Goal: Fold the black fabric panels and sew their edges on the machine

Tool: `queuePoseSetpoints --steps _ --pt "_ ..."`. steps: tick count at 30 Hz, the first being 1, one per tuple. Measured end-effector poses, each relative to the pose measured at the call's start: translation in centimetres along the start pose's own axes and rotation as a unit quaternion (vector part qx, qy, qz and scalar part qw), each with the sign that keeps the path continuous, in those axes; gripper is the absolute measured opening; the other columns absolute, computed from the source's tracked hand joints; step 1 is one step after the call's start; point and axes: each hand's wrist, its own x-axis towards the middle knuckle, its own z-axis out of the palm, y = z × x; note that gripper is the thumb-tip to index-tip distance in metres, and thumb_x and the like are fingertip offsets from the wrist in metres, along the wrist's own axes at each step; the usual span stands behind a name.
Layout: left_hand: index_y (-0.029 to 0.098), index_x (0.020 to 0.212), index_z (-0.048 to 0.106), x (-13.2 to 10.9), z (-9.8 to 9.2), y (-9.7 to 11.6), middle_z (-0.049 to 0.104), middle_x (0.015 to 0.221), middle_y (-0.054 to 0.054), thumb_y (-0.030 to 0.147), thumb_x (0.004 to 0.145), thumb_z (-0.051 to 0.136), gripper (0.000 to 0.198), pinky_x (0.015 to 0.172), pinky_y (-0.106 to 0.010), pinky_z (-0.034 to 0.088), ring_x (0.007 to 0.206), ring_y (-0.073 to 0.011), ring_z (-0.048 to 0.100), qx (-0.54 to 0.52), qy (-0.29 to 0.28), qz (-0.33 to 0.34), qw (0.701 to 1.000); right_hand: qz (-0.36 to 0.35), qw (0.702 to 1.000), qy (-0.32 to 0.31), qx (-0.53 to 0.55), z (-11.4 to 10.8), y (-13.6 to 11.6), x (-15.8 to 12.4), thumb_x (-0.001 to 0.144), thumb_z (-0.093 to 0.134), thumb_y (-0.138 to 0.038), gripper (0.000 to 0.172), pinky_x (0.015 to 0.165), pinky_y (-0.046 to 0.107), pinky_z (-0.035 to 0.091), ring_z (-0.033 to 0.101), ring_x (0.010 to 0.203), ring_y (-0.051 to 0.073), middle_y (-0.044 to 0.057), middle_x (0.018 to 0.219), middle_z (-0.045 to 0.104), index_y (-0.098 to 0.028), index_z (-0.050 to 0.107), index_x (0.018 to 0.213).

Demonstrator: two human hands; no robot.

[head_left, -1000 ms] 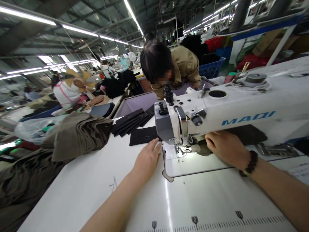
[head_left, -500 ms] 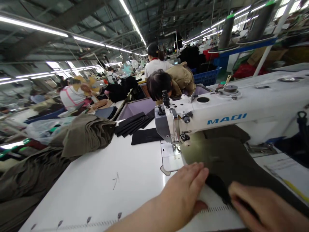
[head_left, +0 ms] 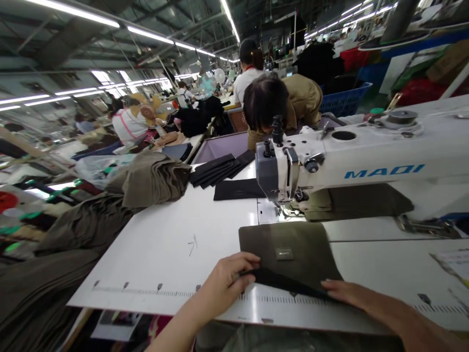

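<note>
The left hand (head_left: 229, 281) sits low in the frame, fingers curled and closed on one end of a black lining (head_left: 282, 282). The lining shows along the lower edge of an olive cloth piece (head_left: 289, 247) with a small dark label (head_left: 284, 253). The right hand (head_left: 351, 296) lies flat and open, its fingertips touching the lining's other end. The cloth lies on a white table (head_left: 146, 254), overlapping a printed ruler (head_left: 146, 292), just in front of a white sewing machine (head_left: 366, 161). More olive cloth (head_left: 357, 202) lies under the machine's arm. Black pieces (head_left: 220, 168) lie upper middle, a folded olive pile (head_left: 154, 179) lies left, and a co-worker (head_left: 300, 100) bends beyond the machine.
</note>
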Motion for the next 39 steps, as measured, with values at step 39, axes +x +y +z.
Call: queuePoseSetpoints --steps 39 --pt "0.008 0.109 0.062 1.6 1.2 -3.6 0.063 0.096 -0.012 0.024 0.094 0.039 0.032 0.078 -0.026 0.056 0.086 -0.0177 0.065 0.244 0.193 0.033 0.950 0.249 0.956 0.152 0.019 1.6 -1.1 9.0 0.084 0.046 -0.047 0.034 0.062 0.027 0.052 0.066 0.074 0.018 0.003 0.088 0.069 -0.024 0.068 0.095"
